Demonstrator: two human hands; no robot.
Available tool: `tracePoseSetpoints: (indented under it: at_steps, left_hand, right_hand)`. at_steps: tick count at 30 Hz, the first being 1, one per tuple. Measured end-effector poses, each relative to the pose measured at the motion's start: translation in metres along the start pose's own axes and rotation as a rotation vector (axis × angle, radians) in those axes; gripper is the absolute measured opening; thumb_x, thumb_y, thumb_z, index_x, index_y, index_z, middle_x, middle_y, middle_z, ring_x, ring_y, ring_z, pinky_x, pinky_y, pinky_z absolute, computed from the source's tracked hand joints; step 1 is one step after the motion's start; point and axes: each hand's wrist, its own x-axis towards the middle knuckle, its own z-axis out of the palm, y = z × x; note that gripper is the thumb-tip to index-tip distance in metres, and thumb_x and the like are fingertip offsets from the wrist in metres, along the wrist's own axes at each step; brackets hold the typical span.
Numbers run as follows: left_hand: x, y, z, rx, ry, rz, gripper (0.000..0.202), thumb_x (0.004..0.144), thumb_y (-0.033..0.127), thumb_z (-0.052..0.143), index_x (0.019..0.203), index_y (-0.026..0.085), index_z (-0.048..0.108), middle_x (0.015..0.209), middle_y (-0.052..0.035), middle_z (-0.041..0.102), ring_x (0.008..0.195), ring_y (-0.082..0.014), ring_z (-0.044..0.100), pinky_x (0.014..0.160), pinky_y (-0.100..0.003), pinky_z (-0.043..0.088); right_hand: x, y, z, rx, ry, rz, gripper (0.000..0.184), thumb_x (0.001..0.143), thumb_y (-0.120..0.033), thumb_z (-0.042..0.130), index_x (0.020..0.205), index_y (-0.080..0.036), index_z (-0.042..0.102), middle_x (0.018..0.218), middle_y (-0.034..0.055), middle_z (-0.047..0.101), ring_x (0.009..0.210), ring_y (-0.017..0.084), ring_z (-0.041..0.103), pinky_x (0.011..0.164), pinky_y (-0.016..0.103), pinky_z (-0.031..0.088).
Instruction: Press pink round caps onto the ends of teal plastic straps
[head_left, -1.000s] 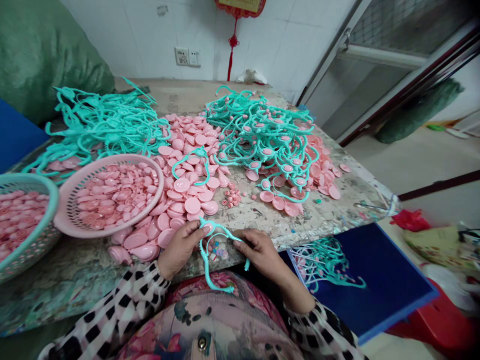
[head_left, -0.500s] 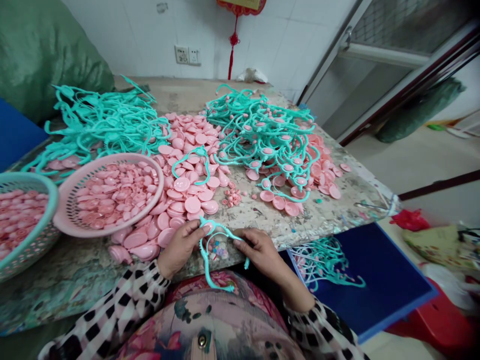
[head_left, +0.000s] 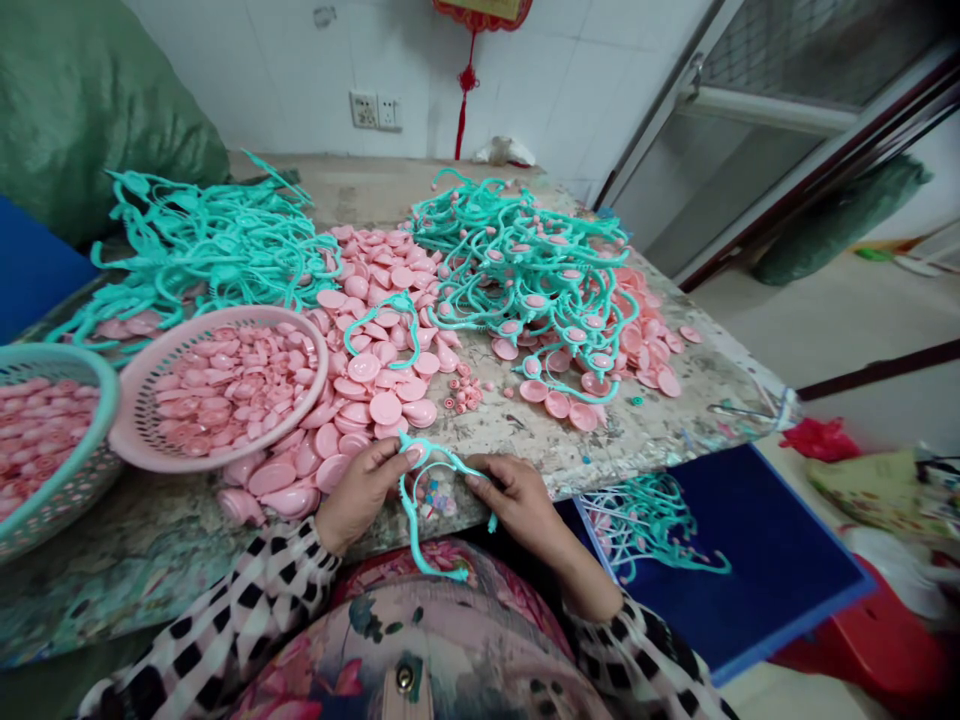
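Between my hands, at the table's front edge, is a curved turquoise plastic toy frame [head_left: 412,520] with a pink oval piece set in its wider part. My left hand [head_left: 360,497] pinches that wider part, thumb over the pink oval. Fingers closed, my right hand [head_left: 517,497] grips the other arm of the frame. Past my hands lie a heap of pink plastic pieces [head_left: 386,408], with a single turquoise frame [head_left: 409,312] on top, and a small cluster of tiny pink parts [head_left: 466,390].
Left stand a pink basket [head_left: 120,425] and a turquoise basket [head_left: 105,400] holding pink parts. Turquoise frames pile at back left [head_left: 217,235]; frames with pink ovals pile at right [head_left: 525,255]. Right of my lap, a blue box [head_left: 757,560] holds more frames. A green sack [head_left: 97,110] stands left.
Very little differs. Both hands keep their hold on the turquoise frame in nearly the same place; my right forearm has shifted slightly left.
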Motion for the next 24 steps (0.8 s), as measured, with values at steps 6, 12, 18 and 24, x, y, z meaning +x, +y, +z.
tracePoseSetpoints:
  at_steps: [6,12,18,24]
  left_hand:
    - [-0.0002,-0.0009,-0.0011,-0.001,-0.018,-0.003,0.018,0.082,0.034,0.062,0.08,0.016,0.058,0.064,0.0032,0.061,0.054,-0.0114,0.057,0.052,-0.022,0.048]
    - [-0.0004,0.0009,-0.0004,0.009,-0.015,-0.003,0.015,0.081,0.03,0.063,0.077,0.016,0.057,0.063,0.0039,0.059,0.054,-0.0107,0.057,0.053,-0.021,0.048]
    - [-0.0007,0.0006,-0.001,0.018,-0.013,-0.004,0.016,0.081,0.029,0.063,0.075,0.017,0.055,0.064,0.004,0.059,0.055,-0.0106,0.057,0.053,-0.021,0.048]
    - [-0.0002,-0.0005,-0.0015,0.018,-0.019,-0.001,0.015,0.082,0.031,0.063,0.078,0.017,0.057,0.065,0.0038,0.058,0.056,-0.0111,0.056,0.052,-0.021,0.048]
  right_hand:
    - [-0.001,0.0001,-0.0001,-0.004,0.004,0.008,0.02,0.089,-0.034,0.055,0.101,-0.025,0.069,0.094,0.0025,0.073,0.086,0.02,0.062,0.077,0.032,0.04]
    - [-0.0013,0.0014,0.0016,-0.013,0.003,0.006,0.02,0.089,-0.033,0.056,0.102,-0.026,0.069,0.093,0.002,0.073,0.086,0.02,0.062,0.077,0.031,0.039]
    - [-0.0007,0.0017,0.0007,-0.02,-0.005,-0.005,0.02,0.089,-0.036,0.056,0.099,-0.025,0.069,0.09,0.0023,0.072,0.085,0.02,0.061,0.076,0.032,0.039]
    - [0.0005,-0.0009,-0.0015,-0.043,-0.038,0.018,0.022,0.091,-0.038,0.053,0.097,-0.024,0.069,0.089,0.0026,0.072,0.084,0.019,0.061,0.077,0.031,0.039]
